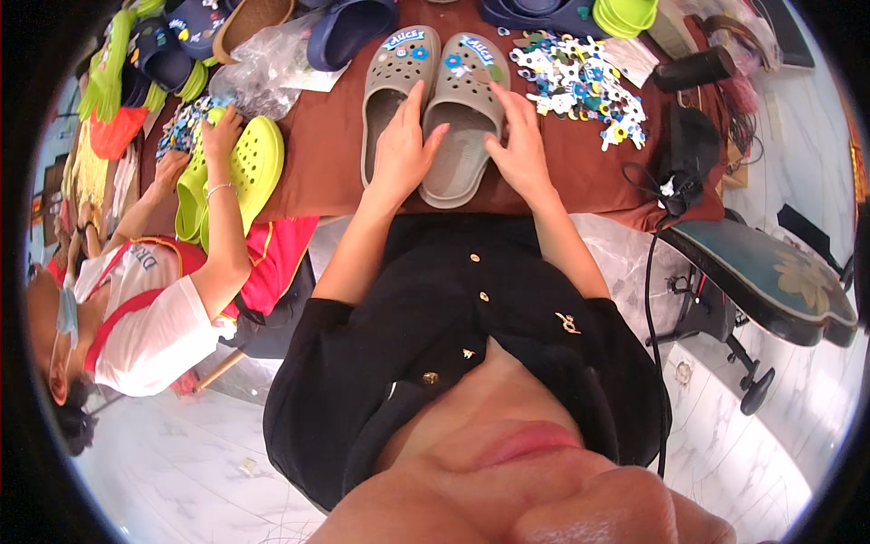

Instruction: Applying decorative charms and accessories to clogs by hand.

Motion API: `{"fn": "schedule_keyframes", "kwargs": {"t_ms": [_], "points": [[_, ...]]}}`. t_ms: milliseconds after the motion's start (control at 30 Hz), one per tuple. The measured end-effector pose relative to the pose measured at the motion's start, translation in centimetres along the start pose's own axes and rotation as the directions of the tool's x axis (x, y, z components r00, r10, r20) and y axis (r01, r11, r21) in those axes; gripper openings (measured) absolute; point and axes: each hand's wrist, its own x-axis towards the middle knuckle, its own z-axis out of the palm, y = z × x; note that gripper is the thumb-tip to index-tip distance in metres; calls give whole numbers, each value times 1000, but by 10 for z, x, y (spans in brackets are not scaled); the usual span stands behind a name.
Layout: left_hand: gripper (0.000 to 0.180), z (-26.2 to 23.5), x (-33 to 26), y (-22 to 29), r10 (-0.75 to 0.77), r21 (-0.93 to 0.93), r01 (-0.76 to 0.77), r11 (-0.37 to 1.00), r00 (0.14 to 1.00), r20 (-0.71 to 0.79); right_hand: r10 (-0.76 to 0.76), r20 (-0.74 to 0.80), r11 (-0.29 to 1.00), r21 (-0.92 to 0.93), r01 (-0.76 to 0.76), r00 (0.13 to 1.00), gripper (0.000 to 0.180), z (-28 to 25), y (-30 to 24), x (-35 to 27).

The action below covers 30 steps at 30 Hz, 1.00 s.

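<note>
A pair of grey clogs lies side by side on the brown cloth, toes pointing away from me. Blue charms and small figures decorate the toe of the left clog (pixel 400 63) and that of the right clog (pixel 468 68). My left hand (pixel 404 159) is over the inner side of the left clog, index finger stretched forward and thumb apart, by the right clog's opening. At the right clog's outer edge rests my right hand (pixel 523 154), fingers extended and thumb near the rim. Neither hand is closed around anything.
Loose charms (pixel 580 82) are heaped right of the clogs, near a dark cylinder (pixel 694 70). Clear plastic bags (pixel 263 77) and a navy clog (pixel 352 32) lie left. A co-worker's hand (pixel 222 136) is at lime clogs (pixel 256 172). A padded chair (pixel 761 272) stands right.
</note>
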Motion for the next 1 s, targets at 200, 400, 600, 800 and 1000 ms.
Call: {"fn": "schedule_keyframes", "kwargs": {"t_ms": [200, 400, 600, 800, 1000], "points": [[50, 0, -1, 4, -75, 57, 76, 995, 997, -13, -55, -19, 998, -38, 55, 998, 55, -3, 10, 0], [43, 4, -1, 6, -50, 97, 55, 994, 998, -47, 23, -84, 989, 148, -11, 996, 40, -17, 23, -15], [41, 17, 2, 12, -56, 109, 66, 992, 994, -95, 61, -512, 997, -14, -79, 857, 19, -63, 67, -17], [44, 23, 1, 17, -54, 184, 66, 981, 996, -66, 159, -639, 984, 40, -173, 753, 20, -107, 85, -7], [47, 27, 0, 6, -5, 181, 15, 983, 998, -57, 2, -486, 989, -130, -74, 874, 13, -100, 78, 28]]}}
